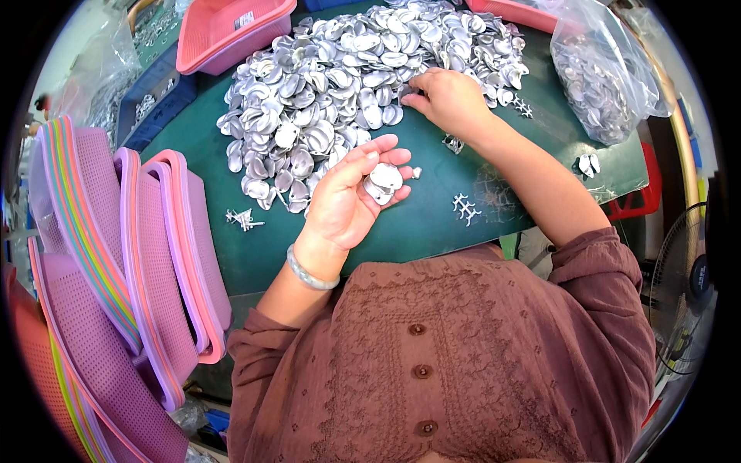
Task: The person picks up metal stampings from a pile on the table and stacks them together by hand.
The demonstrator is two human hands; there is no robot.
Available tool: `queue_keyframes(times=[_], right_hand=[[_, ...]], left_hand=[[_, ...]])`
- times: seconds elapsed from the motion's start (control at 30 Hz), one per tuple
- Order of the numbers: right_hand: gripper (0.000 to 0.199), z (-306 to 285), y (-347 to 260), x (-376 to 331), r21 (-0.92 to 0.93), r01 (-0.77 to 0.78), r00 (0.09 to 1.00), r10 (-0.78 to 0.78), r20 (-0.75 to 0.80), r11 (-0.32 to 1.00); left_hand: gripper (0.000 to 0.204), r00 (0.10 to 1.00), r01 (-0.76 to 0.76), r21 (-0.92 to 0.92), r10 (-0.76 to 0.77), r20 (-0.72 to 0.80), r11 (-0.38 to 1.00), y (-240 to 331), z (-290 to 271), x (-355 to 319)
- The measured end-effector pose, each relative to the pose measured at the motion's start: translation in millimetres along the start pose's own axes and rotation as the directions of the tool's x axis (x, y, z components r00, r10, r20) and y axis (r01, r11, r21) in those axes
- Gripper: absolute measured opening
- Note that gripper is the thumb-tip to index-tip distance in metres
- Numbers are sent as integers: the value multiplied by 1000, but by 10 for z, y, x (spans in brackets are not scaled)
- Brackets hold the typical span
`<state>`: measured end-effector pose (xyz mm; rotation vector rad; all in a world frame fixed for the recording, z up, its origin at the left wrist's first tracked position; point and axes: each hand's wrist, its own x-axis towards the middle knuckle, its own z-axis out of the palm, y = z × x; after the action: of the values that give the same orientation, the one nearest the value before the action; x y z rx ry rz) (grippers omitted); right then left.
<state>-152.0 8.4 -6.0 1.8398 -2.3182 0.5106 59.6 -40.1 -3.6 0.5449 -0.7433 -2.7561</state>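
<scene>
While the left hand (351, 197) lies palm up above the green bench (417, 224), its fingers curl loosely around a few silver pieces (384, 182). Farther out, the right hand (448, 99) rests fingers-down on the edge of the big pile (347, 85) of the same pieces. Pink baskets (154, 255) stand stacked at left; a filled bag (598, 77) sits at right.

The pile of metal pieces (347, 77) is gleaming a smooth, silvery grey on the matt green table (432, 216). The plastic baskets (147, 255) are showing a fine meshed texture, and the bag (602, 69) is looking thin, clear and glossy.
</scene>
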Motion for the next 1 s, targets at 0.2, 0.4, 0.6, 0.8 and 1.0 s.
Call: queue_keyframes(times=[0.2,0.4,0.6,0.8,1.0], right_hand=[[19,27,-16,10,93,-49,999,47,20,994],[13,-126,-104,-32,470,-102,994,72,82,877],[9,-412,-328,-257,319,528,850,-491,-192,787],[7,-449,-204,-273,416,452,892,-402,-206,789],[13,-259,57,-52,136,242,959,-215,-187,961]], left_hand=[[34,1000,5,6,-4,-5,1000,1,15,-7],[35,1000,21,-32,-20,6,999,-14,-36,14],[38,1000,25,-95,-25,4,995,-10,40,34],[40,999,22,-95,-20,25,995,0,43,30],[43,998,35,-98,-30,51,995,-25,-61,19]])
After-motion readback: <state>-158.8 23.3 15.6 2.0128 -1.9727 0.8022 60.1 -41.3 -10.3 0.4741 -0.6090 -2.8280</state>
